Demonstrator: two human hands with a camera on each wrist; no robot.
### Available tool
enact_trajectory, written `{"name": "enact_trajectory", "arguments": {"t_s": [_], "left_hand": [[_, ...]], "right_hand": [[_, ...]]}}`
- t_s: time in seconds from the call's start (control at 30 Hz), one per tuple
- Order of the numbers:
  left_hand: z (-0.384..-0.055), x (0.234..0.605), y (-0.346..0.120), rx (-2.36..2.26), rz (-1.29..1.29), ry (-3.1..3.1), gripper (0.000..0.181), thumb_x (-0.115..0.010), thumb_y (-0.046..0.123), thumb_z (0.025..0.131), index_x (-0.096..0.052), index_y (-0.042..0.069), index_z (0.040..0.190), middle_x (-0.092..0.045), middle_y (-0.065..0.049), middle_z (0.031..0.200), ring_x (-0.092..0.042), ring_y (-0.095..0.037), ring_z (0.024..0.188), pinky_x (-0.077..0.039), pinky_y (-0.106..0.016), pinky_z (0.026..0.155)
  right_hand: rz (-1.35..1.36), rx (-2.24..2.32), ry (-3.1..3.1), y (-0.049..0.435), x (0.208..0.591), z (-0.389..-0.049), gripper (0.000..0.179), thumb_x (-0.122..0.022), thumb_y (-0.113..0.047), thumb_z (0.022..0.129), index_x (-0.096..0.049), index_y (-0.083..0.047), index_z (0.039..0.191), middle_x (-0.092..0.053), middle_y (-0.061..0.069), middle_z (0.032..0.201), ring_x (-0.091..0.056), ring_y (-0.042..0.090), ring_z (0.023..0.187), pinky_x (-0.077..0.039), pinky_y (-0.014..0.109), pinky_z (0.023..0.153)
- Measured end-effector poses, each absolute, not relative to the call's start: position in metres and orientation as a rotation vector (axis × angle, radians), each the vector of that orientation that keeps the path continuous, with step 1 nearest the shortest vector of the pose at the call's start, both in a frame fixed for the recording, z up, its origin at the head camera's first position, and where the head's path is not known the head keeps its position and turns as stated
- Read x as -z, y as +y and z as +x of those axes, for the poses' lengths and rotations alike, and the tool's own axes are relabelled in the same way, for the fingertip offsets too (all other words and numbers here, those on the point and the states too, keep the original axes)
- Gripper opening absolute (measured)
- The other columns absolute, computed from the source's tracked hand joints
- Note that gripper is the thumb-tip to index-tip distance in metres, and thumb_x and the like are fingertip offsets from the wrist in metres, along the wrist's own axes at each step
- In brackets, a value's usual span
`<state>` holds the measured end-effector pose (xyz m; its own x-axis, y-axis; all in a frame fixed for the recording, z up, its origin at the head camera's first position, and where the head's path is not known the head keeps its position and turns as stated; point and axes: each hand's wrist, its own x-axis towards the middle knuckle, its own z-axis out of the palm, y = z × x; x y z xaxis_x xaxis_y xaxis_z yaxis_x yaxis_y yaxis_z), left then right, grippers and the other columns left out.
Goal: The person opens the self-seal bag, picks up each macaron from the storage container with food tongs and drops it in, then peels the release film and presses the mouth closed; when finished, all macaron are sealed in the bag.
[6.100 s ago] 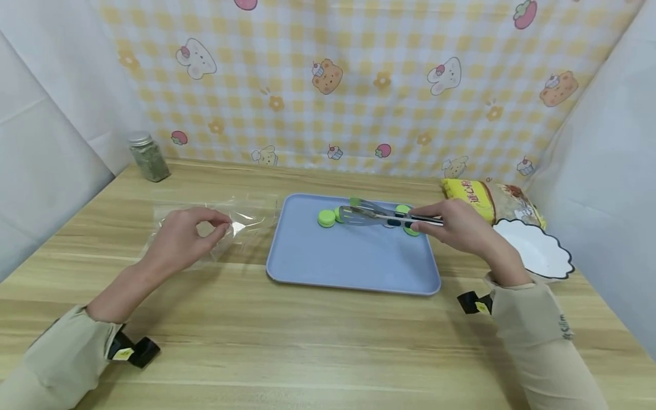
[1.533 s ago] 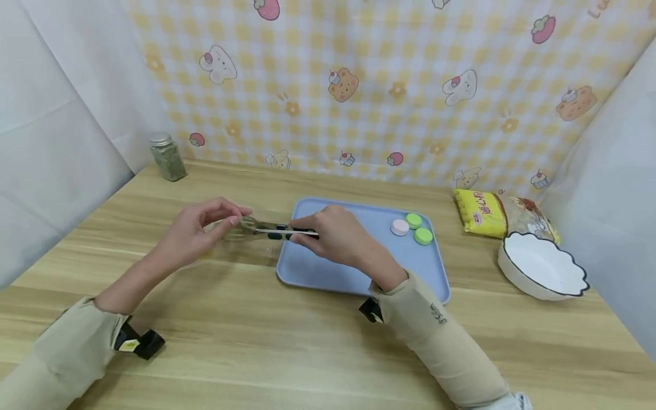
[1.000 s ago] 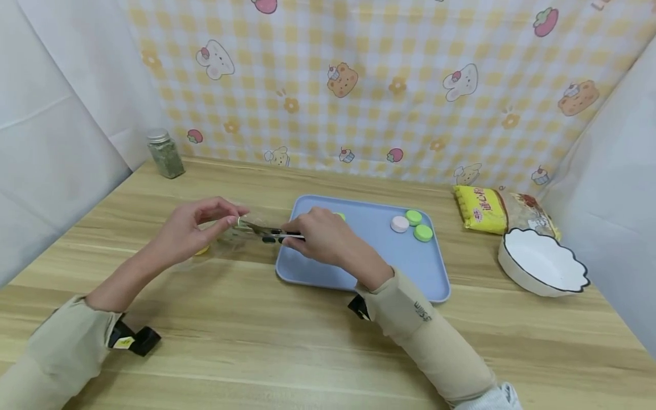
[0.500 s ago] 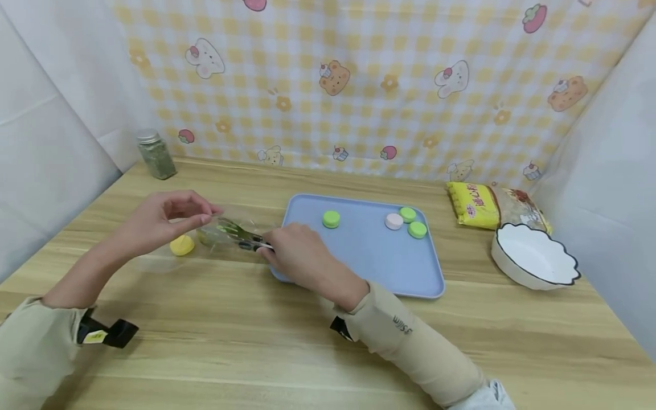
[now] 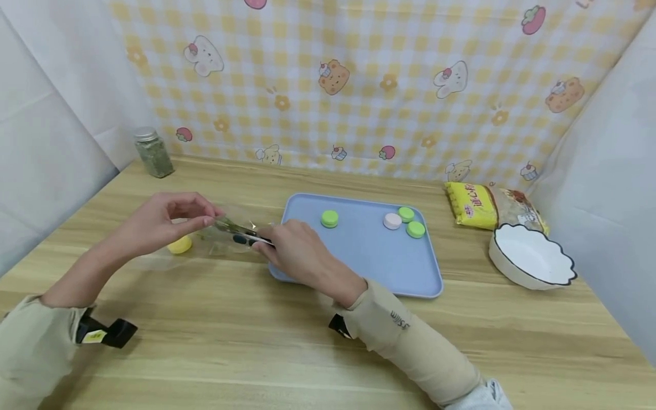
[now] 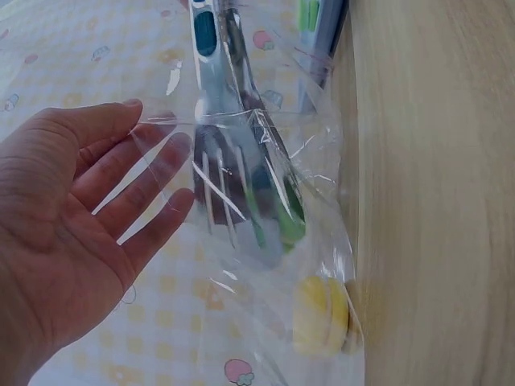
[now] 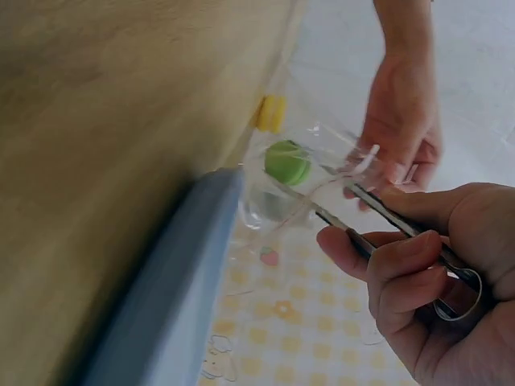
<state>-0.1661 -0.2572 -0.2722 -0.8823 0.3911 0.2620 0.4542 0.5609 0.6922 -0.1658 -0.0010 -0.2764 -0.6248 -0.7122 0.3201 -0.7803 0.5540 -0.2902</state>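
Observation:
My left hand (image 5: 166, 223) pinches the mouth edge of a clear plastic bag (image 6: 257, 314) between thumb and fingers, left of the tray. In my right hand (image 5: 302, 253) is a pair of metal tongs (image 5: 241, 232), gripped by the handles, whose slotted heads reach inside the bag. A green macaron (image 7: 287, 163) is at the tong tips within the bag; the left wrist view shows it partly hidden behind the slotted heads. Deeper in the bag lies a yellow macaron (image 6: 320, 315).
A blue tray (image 5: 369, 259) carries a pink macaron (image 5: 392, 221) and several green macarons (image 5: 329, 218). To its right are a white scalloped bowl (image 5: 533, 256) and a yellow food packet (image 5: 474, 205). A jar of dried herbs (image 5: 154, 154) stands at the back left.
From over the tray, my right hand has brought the tongs left into the bag with a green macaron. The left hand has shifted slightly left lately, and the yellow macaron has come into view.

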Motion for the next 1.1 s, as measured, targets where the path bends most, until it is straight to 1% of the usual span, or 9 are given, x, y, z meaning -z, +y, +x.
{"name": "enact_trajectory", "arguments": {"t_s": [0.1,0.3,0.43,0.6,0.77,0.87,1.0,1.03,1.1], "left_hand": [[-0.165,0.271,-0.256,1.219,-0.759,-2.703,0.006,-0.061,0.01,0.091,-0.066,0.009,0.095,-0.066,-0.003,0.108,-0.062,-0.006,0.094,-0.047,-0.019,0.072],[-0.165,0.27,-0.254,1.201,-0.754,-2.711,0.006,-0.061,0.011,0.091,-0.066,0.012,0.093,-0.066,-0.008,0.108,-0.062,-0.005,0.093,-0.048,-0.019,0.072],[-0.165,0.27,-0.254,1.198,-0.738,-2.715,0.005,-0.061,0.012,0.091,-0.066,0.012,0.093,-0.066,-0.006,0.108,-0.062,-0.006,0.092,-0.048,-0.02,0.071],[-0.165,0.272,-0.255,1.189,-0.735,-2.718,0.005,-0.062,0.011,0.091,-0.066,0.011,0.094,-0.066,-0.005,0.108,-0.063,-0.008,0.09,-0.049,-0.022,0.068],[-0.164,0.273,-0.254,1.184,-0.742,-2.714,0.004,-0.063,0.011,0.09,-0.066,0.011,0.093,-0.066,-0.006,0.106,-0.063,-0.009,0.09,-0.049,-0.021,0.069],[-0.165,0.273,-0.254,1.157,-0.759,-2.705,0.004,-0.063,0.01,0.09,-0.066,0.012,0.093,-0.067,-0.003,0.104,-0.062,-0.008,0.089,-0.047,-0.019,0.071],[-0.166,0.272,-0.255,1.125,-0.774,-2.689,0.008,-0.063,0.009,0.089,-0.066,0.015,0.094,-0.068,0.0,0.103,-0.062,-0.008,0.087,-0.047,-0.018,0.071],[-0.166,0.272,-0.255,1.124,-0.77,-2.689,0.008,-0.063,0.009,0.089,-0.066,0.016,0.094,-0.068,-0.001,0.103,-0.062,-0.008,0.087,-0.046,-0.018,0.071],[-0.166,0.273,-0.254,1.124,-0.751,-2.698,0.008,-0.064,0.011,0.089,-0.066,0.015,0.094,-0.067,-0.001,0.104,-0.062,-0.007,0.088,-0.046,-0.018,0.071]], "right_hand": [[1.268,-0.608,-2.643,-0.007,0.281,-0.17,0.017,-0.059,-0.024,0.093,-0.065,-0.013,0.081,-0.043,-0.006,0.056,-0.036,0.006,0.048,-0.03,0.018,0.046],[1.209,-0.559,-2.743,-0.003,0.282,-0.178,0.022,-0.058,-0.029,0.093,-0.069,-0.012,0.101,-0.055,-0.004,0.065,-0.042,0.007,0.051,-0.033,0.019,0.047],[1.212,-0.579,-2.743,0.007,0.276,-0.18,0.029,-0.059,-0.027,0.093,-0.067,-0.007,0.112,-0.065,0.001,0.078,-0.041,0.007,0.048,-0.032,0.018,0.047],[1.249,-0.613,-2.692,0.012,0.275,-0.181,0.029,-0.059,-0.025,0.092,-0.067,-0.005,0.113,-0.069,0.005,0.086,-0.042,0.005,0.043,-0.033,0.018,0.046],[1.269,-0.565,-2.679,0.004,0.277,-0.182,0.029,-0.059,-0.025,0.092,-0.068,-0.007,0.113,-0.07,0.005,0.093,-0.046,0.005,0.048,-0.037,0.018,0.051],[1.276,-0.502,-2.678,-0.002,0.276,-0.18,0.024,-0.059,-0.025,0.093,-0.07,-0.01,0.108,-0.069,0.0,0.083,-0.044,0.006,0.051,-0.036,0.018,0.051],[1.263,-0.451,-2.673,-0.007,0.273,-0.178,0.019,-0.058,-0.025,0.094,-0.071,-0.014,0.101,-0.06,-0.004,0.068,-0.039,0.006,0.051,-0.032,0.019,0.047],[1.258,-0.456,-2.677,-0.007,0.272,-0.177,0.019,-0.058,-0.024,0.094,-0.071,-0.013,0.102,-0.059,-0.004,0.067,-0.038,0.006,0.05,-0.031,0.019,0.046],[1.259,-0.451,-2.683,-0.005,0.271,-0.177,0.023,-0.058,-0.025,0.094,-0.07,-0.013,0.108,-0.064,-0.004,0.073,-0.041,0.006,0.051,-0.033,0.018,0.047]]}}
